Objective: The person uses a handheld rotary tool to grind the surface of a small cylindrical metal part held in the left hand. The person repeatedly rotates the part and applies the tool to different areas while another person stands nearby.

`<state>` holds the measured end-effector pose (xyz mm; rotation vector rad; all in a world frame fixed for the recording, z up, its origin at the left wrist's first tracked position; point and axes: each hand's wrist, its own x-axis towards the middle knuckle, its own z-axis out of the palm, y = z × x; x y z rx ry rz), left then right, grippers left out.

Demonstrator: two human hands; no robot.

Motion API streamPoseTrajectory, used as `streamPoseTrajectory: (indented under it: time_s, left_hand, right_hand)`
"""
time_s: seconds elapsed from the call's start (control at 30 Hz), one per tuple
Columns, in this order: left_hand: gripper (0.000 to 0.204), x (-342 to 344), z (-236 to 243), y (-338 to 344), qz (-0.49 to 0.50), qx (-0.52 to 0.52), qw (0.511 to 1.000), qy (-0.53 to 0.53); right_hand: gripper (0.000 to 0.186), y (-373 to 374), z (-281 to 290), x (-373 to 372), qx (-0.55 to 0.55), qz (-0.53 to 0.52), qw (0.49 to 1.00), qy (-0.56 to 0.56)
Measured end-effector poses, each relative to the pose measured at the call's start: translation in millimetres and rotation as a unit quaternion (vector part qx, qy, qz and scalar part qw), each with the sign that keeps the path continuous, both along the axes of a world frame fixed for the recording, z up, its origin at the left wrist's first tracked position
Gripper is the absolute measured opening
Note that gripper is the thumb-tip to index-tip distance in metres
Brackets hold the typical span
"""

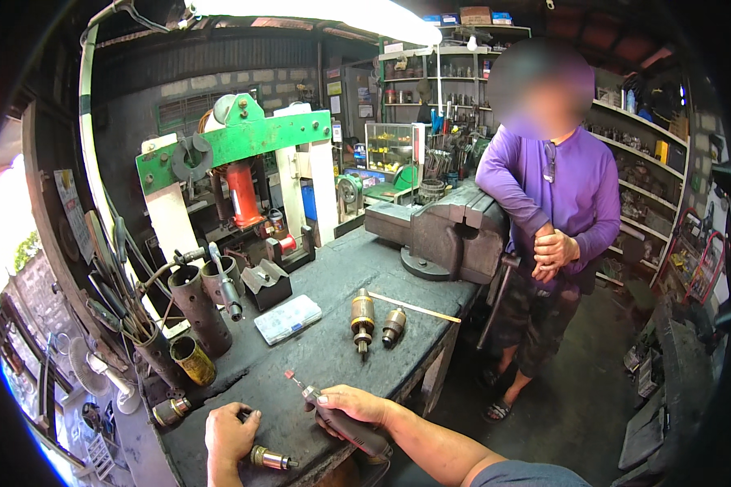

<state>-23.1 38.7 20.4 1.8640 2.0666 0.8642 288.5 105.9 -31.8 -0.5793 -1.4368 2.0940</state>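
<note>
My right hand (353,406) is wrapped round a dark rotary tool (357,437) above the bench's near edge. A small reddish grinding bit (290,374) sits at the tool's tip, pointing up and left. Left of it, my left hand (231,434) is closed, thumb against curled fingers; a small dark bit shows there, too hidden to name. Right beside that hand lies a metal cylindrical part with a shaft (272,458). Farther up the bench lie a motor armature (363,321) with a toothed end and a shorter cylindrical gear part (393,326).
A thin ruler-like strip (418,308) and a clear plastic case (287,319) lie on the dark workbench (317,357). A large vise (447,231) stands at the far right. Tubes with tools (199,308) line the left, before a green press (244,134). A person in purple (556,187) stands beyond.
</note>
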Motion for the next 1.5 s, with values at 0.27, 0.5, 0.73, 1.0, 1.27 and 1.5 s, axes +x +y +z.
streamPoseTrajectory:
  time_s: [0.27,0.5,0.73,1.0,1.27,1.5]
  left_hand:
    - [0.036,-1,-2,-1,-0.004,0.003,1.0,-0.001]
    - [0.045,-3,-1,-2,0.028,-0.061,0.997,0.026]
    - [0.046,-3,0,0,0.017,-0.062,0.997,0.041]
    - [0.038,-4,-2,-3,0.018,-0.039,0.999,0.002]
    - [0.041,-3,-5,-3,0.015,-0.022,1.0,0.012]
    - [0.042,4,5,-2,0.026,-0.05,0.998,0.025]
  right_hand:
    - [0.051,2,-8,2,0.017,0.009,1.0,0.006]
    - [0.051,12,-21,5,0.052,0.019,0.997,-0.045]
    - [0.056,10,-13,4,-0.004,0.016,1.0,-0.021]
    - [0.05,1,-1,4,0.057,0.005,0.998,-0.029]
    - [0.049,0,-7,4,0.044,-0.008,0.999,-0.014]
    - [0.043,7,-5,1,-0.042,0.016,0.999,-0.013]
